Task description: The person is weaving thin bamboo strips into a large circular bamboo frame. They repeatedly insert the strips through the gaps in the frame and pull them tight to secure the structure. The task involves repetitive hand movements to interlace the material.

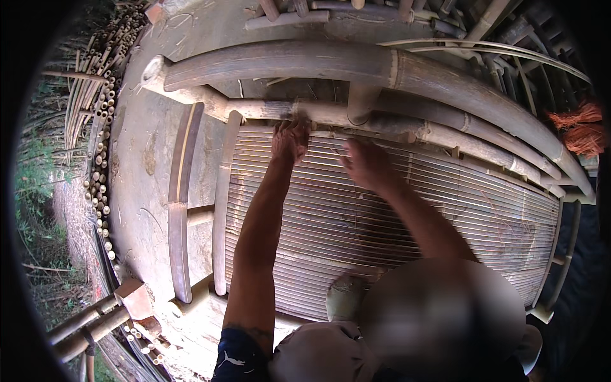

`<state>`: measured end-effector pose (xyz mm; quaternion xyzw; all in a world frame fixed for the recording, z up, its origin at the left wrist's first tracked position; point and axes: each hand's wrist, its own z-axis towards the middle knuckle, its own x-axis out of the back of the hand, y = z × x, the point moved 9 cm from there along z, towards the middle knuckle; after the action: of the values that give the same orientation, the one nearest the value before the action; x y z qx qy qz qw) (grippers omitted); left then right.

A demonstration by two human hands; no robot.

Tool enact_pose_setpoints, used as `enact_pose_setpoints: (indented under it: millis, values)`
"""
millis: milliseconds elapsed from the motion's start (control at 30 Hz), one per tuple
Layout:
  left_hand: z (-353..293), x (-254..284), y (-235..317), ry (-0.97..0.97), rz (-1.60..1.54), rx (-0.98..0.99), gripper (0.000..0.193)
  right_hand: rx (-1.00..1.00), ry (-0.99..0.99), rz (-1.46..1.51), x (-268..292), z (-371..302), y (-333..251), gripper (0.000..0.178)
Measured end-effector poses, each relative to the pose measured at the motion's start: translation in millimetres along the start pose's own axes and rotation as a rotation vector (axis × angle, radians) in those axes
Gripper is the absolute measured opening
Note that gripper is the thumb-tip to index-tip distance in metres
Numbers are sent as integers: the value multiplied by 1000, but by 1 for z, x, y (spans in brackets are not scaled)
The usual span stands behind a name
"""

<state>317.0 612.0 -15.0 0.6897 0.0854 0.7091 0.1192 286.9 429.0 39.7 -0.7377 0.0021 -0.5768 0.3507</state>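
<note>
A bamboo bench with a seat of thin slats (pixel 331 235) lies before me. My left hand (pixel 291 141) is at the seat's far edge, against the lower bamboo rail (pixel 261 109). Its fingers are bent and closed; a blurred dark patch at their tips hides what they hold, if anything. To its right, my right hand (pixel 366 164) hovers over the far slats, slightly smeared. The fingers curl inward, and whatever may be in them is too small to make out. Beyond both hands, a thick curved bamboo pole (pixel 286 63) forms the bench's back.
Left of the seat stands a bamboo armrest (pixel 181 210). Stacked bamboo poles (pixel 102 153) line the left side, near a brick (pixel 135 299). At the far right are an orange fibre bundle (pixel 580 130) and more bamboo pieces (pixel 528 44). Concrete floor (pixel 149 127) surrounds the bench.
</note>
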Motion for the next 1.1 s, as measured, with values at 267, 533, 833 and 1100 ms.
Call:
enact_pose_setpoints:
  millis: [267, 533, 833, 1100]
  values:
    - [-3, 13, 7, 219, -39, -179, 11, -110, 527, -197, -32, 8, -41, 24]
    - [-9, 24, 5, 308, -85, -216, 15, -321, -186, 281, 7, -58, 6, 32]
    - [-56, 63, 79, 349, -247, -409, 18, 489, 349, 783, 280, -208, -42, 24]
    - [-105, 219, 158, 344, -1369, -422, 36, 509, 327, 775, 198, -85, -63, 69]
